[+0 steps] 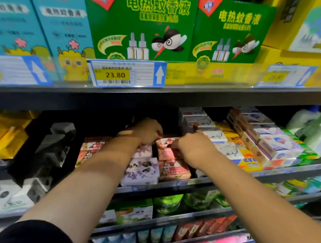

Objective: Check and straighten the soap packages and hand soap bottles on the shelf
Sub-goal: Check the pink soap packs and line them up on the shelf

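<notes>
Soap packages lie in rows on the middle shelf. A row of pink soap packages runs back from the shelf front, with purple flowered soap packages to its left. My left hand reaches deep into the shelf above the purple row, fingers curled; what it holds is hidden. My right hand pinches the top of a pink soap package near the back of its row. White hand soap bottles stand at the far right of the same shelf.
White and yellow soap boxes fill the shelf to the right of my hands. Black-and-white boxes sit to the left. Green mosquito-liquid boxes and price tags stand on the shelf above. Lower shelves hold more packaged goods.
</notes>
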Tool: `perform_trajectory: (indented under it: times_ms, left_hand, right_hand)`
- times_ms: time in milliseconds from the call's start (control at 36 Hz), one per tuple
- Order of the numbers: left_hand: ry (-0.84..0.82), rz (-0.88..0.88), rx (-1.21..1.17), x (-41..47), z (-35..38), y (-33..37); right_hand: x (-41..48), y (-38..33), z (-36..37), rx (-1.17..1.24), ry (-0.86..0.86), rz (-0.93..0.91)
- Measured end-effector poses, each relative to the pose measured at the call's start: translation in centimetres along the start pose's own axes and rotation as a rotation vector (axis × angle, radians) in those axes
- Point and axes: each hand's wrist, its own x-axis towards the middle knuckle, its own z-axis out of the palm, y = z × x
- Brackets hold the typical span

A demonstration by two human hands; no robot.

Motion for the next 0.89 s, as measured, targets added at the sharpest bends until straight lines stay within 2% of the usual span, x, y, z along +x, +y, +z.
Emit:
perform_trajectory:
  times_ms: [83,167,278,361,556,722,806,889]
  left_hand:
    - [0.022,0.015,-0.041,-0.4,0.2,-0.7]
    - [0.06,-0.035,-0.029,-1.0,0.3,-1.5]
    - [-0.031,-0.079,0.015,-1.7,0.5,-2.0]
    - [-0.061,-0.091,-0.038,-1.8,0.8,-2.2]
    - [-0.077,-0.132,0.026,-2.0,0.6,-2.1]
    - [-0.12,-0.137,0.094,-1.9,0.0,-1.9]
    - [-0.112,-0.153,0.117,-1.6,0.2,-1.9]
    - [-0.091,-0.143,0.098,-1.7,0.6,-1.8]
  right_hand:
    - [-0.4,-0.6,0.1,-0.034,-0.023,0.004]
    - [-1.0,-0.7,0.1,-0.047,-0.133,-0.035]
    - [-0.8,-1.3,0.3,-0.065,-0.235,-0.11]
    - [-0.9,-1.9,0.3,-0.05,-0.265,-0.103]
    - [-1.1,-3.1,0.6,0.047,-0.254,0.021]
    - [0.2,-3.6,3.5,0.288,-0.352,0.068]
    - [0.2,-2.5,2.9,0.402,-0.238,0.093]
    - [0.3,-2.2,1.9,0.356,-0.141,0.139]
